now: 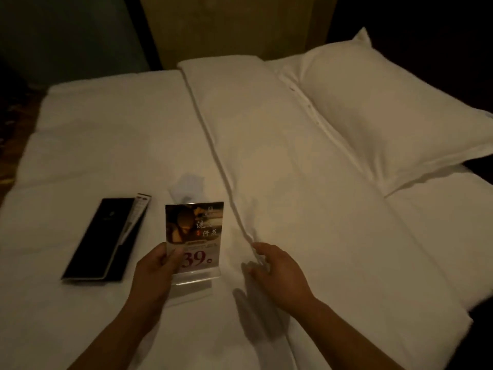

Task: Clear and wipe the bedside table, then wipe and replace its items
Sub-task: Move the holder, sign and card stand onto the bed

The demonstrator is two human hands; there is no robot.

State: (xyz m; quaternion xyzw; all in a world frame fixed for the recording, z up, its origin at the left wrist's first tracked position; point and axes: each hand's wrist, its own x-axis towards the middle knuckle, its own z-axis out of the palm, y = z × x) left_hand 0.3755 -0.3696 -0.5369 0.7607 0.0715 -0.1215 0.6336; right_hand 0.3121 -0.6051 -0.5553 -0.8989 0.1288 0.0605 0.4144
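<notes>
Left hand (157,265) pinches the sign (194,236) by its lower edge; clear acrylic, light, stiff, slippery, so hold the base; right hand (277,271) spread, empty, on the bed (320,209).

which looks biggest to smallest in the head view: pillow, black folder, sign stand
1. pillow, by far the largest, though it lies farther from the camera.
2 and 3. black folder and sign stand look close in size. The stand, held in the left hand, is partly hidden, so I would not rank them.
</notes>
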